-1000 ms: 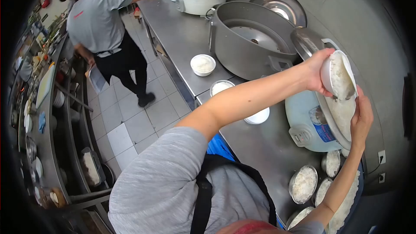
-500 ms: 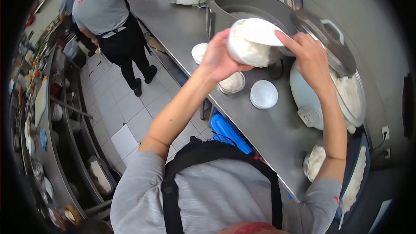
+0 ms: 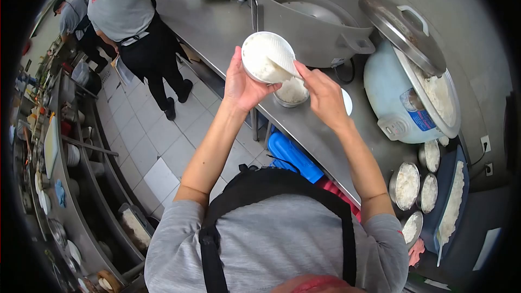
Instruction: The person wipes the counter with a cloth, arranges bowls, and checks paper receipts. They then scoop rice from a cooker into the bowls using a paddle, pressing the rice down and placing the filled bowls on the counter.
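My left hand cups a white bowl from below and tilts it; white rice lies in it. In my right hand is a white rice paddle with a textured blade, its face against the rice at the bowl's right side. Most of the paddle's handle is hidden by my fingers. Just below the held bowl, a metal bowl of rice stands on the steel counter. Another white bowl shows partly behind my right hand.
A light-blue rice cooker with rice stands right, a metal lid leaning on it. Behind is a large grey pot. Several rice bowls and a blue tray lie lower right. A co-worker stands left.
Both my hands have moved left and toward me with the bowl and paddle. The paddle has swung from lying over the bowl's top to its right side, uncovering the rice.
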A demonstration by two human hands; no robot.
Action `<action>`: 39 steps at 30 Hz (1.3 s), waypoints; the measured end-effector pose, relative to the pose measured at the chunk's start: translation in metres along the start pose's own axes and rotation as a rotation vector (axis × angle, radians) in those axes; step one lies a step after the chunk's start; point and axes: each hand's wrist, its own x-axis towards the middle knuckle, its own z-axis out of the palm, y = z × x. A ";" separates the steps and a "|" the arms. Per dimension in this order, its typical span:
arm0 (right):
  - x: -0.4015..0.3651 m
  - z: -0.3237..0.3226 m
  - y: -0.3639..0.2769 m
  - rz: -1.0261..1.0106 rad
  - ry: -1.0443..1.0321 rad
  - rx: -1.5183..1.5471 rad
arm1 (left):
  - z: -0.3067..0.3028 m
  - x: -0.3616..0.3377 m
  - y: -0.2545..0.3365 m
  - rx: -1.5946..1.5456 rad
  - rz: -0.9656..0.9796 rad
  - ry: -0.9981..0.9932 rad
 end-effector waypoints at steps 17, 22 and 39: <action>-0.031 0.051 -0.019 0.198 0.211 0.044 | -0.030 -0.004 -0.027 0.091 0.223 0.030; -0.053 0.056 -0.019 0.536 0.161 0.238 | -0.042 -0.009 -0.021 -0.189 0.179 -0.017; -0.020 0.052 -0.036 0.092 0.087 0.117 | -0.055 -0.006 -0.009 -0.058 0.233 0.073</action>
